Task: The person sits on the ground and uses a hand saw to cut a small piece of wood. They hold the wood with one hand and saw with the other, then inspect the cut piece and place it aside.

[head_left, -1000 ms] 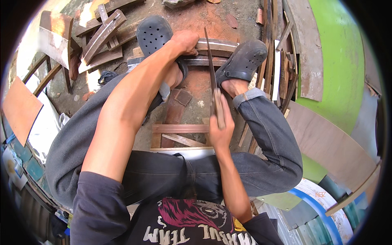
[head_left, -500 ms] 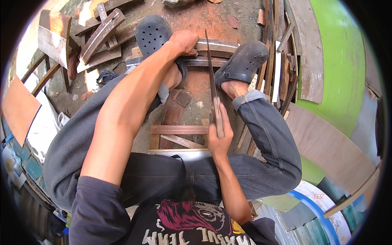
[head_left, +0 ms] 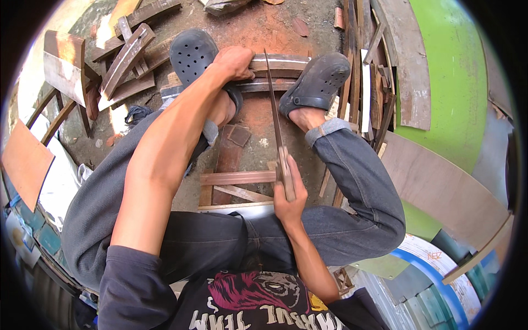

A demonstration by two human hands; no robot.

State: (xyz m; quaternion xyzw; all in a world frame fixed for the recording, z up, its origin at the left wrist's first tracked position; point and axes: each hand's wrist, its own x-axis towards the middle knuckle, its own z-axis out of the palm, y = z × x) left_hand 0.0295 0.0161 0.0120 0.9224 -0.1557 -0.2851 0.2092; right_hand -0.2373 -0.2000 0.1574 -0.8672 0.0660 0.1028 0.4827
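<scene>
My right hand (head_left: 290, 199) is wrapped round the wooden handle of a handsaw (head_left: 273, 102). Its long dark blade points away from me and crosses a length of brown wood (head_left: 292, 62) with a pale stripe along it. My left hand (head_left: 233, 61) is closed on the wood's left end, beside my left clog (head_left: 192, 54). At the other end, my right clog (head_left: 324, 80) overlaps the wood. A second wooden strip (head_left: 267, 86) lies just nearer to me. Whether the blade has cut into the wood is hard to see.
A small wooden frame (head_left: 239, 177) lies between my legs, near a reddish board (head_left: 228, 157). Curved wood offcuts (head_left: 127, 60) pile up at the far left. Long strips (head_left: 352, 66) line the right, next to a green panel (head_left: 451, 82) and a curved plywood sheet (head_left: 440, 179).
My right hand has drawn the saw back toward me across the wood. The left hand keeps its grip, and the whole view has shifted slightly.
</scene>
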